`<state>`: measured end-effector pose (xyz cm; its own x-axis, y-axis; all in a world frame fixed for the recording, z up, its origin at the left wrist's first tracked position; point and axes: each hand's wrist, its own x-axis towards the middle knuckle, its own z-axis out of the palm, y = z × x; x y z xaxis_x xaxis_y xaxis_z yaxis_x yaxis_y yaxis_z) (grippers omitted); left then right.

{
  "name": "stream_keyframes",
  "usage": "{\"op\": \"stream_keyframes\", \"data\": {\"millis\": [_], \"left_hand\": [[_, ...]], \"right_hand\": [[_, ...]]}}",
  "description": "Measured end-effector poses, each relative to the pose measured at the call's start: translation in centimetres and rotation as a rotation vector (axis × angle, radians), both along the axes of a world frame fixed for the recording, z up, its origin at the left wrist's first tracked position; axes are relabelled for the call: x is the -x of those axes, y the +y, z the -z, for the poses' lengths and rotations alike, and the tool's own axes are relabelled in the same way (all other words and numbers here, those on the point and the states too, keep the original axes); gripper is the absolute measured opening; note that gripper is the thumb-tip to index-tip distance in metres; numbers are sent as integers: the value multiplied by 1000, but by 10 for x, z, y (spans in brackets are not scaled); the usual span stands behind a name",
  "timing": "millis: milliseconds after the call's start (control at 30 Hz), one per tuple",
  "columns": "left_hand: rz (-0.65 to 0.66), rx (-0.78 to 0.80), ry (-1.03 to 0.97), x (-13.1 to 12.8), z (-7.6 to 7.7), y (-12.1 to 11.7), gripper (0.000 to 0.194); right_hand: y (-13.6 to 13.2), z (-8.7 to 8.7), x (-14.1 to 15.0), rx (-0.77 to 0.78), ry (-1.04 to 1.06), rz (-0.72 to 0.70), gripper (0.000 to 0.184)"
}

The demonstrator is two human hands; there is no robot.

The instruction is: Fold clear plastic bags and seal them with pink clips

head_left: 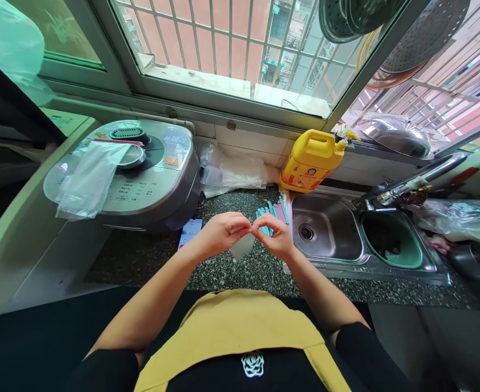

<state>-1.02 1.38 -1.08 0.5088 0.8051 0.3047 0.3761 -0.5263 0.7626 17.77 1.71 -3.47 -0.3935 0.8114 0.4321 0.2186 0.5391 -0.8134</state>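
Note:
My left hand [222, 233] and my right hand [276, 235] meet over the counter, with thumbs and forefingers pinched together. Between them hangs a small translucent plastic bag [242, 247], its upper edge hidden by the fingertips. Both hands appear to grip it. Just behind my right hand, several thin teal and pink plastic strips [280, 211] lie in a loose pile on the speckled counter [232, 275], beside the sink. A phone [190, 231] with a lit screen lies partly behind my left wrist.
On the left stands a large grey rice cooker [174, 190] with a plastic bag [91, 177] on its lid. Crumpled clear bags [240, 171] lie by the wall. A yellow jug [311, 160] stands behind the metal sink [330, 231]; a green basin [393, 239] sits to its right, near the faucet [419, 182].

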Motion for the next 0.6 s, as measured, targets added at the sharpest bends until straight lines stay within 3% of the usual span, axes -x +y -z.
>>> {"op": "stream_keyframes", "data": {"millis": [67,167,300,400,500,600], "left_hand": [[-82,71,-66,1,6,-4,15],[-197,225,-231,3,21,-10,41],[-263,345,-381,-1,39,-15,28],[-276,303,-382,-7,42,-18,27],[-249,205,-319,-13,39,-21,21],[-225,135,-275,-16,36,-25,17]], "right_hand": [[-3,1,0,-12,8,17,17],[-10,5,-3,-6,17,71,16],[-15,7,-9,6,17,125,17],[-16,6,-11,29,-10,144,14],[-15,3,-9,15,-79,120,25],[-15,0,-6,-28,-150,86,13]]}}
